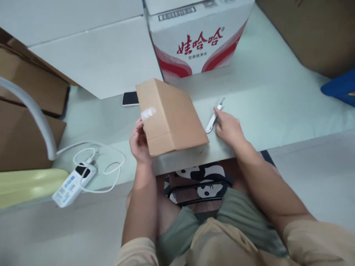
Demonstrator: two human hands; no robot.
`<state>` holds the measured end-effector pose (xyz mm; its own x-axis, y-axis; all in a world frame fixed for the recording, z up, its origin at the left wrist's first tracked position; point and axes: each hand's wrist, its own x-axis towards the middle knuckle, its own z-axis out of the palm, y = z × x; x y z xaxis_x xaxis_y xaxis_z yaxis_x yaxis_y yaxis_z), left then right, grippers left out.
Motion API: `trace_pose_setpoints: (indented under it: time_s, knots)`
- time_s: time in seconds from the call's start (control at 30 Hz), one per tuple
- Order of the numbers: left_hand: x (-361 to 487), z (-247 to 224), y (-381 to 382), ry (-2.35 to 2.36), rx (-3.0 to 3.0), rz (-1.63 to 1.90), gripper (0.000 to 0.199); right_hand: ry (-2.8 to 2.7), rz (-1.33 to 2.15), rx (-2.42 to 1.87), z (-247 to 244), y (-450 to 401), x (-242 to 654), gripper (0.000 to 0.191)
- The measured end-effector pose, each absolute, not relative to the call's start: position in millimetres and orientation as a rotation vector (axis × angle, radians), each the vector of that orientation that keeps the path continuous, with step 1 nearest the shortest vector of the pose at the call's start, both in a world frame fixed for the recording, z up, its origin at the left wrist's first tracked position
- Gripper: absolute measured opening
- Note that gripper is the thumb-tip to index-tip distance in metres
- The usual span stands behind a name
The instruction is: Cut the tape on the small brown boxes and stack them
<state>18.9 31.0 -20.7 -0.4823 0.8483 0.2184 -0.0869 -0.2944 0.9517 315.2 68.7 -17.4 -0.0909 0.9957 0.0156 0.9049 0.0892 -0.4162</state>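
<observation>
A small brown cardboard box (pixel 181 114) is tipped up on one edge above the pale green surface. My left hand (pixel 140 142) grips its left side, with the fingers partly hidden behind it. A crumpled piece of clear tape (pixel 148 113) sticks to the box's narrow face. To the right of the box is a white utility knife (pixel 212 122), its blade out and pointing away from me. My right hand (pixel 229 127) is closed at the knife, index finger along the handle; the other fingertips are hidden beneath the hand.
A white carton with red print (pixel 199 48) and a plain white box (pixel 102 55) stand at the back. A phone (pixel 130 98) lies behind the cardboard box. On the left are a white power strip (pixel 74 184) with a looped cable and brown cartons (pixel 24 136). A blue item (pixel 340 88) sits far right.
</observation>
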Motion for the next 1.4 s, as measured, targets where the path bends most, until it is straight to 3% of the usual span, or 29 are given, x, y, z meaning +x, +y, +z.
trace_pose_setpoints:
  time_s: [0.13,0.3,0.53,0.83,1.0,1.07,1.17,1.4]
  knots:
    - [26.2,-24.3,31.0,1.295,0.843,1.737,0.058,-2.025,0.501,-1.737,-26.0,71.2,317.4,0.065]
    - [29.8,-25.1,30.8,1.216,0.966,1.713,0.065,-1.873,0.757,-1.312,-27.7,70.5,316.9,0.034]
    - [29.2,-26.0,31.1,1.219,1.033,1.701,0.090,-1.391,0.947,-1.273,-32.1,62.9,302.8,0.030]
    - [28.8,-21.5,34.7,1.566,1.033,1.714,0.060,-1.638,0.941,-1.219,-8.2,57.0,310.0,0.037]
    - [23.8,-16.4,35.9,1.713,1.056,1.713,0.058,-1.762,0.978,-1.083,-5.6,49.1,306.9,0.067]
    - [23.8,-13.3,35.8,1.766,1.063,1.670,0.060,-1.707,0.947,-1.170,-4.2,46.1,301.6,0.061]
    - [26.0,-8.0,34.8,1.809,1.080,1.609,0.055,-1.557,0.850,-1.340,-1.8,43.7,294.6,0.035]
    - [22.3,-8.8,32.7,1.521,0.933,1.650,0.035,-1.181,0.864,-1.257,-4.3,52.4,295.4,0.037]
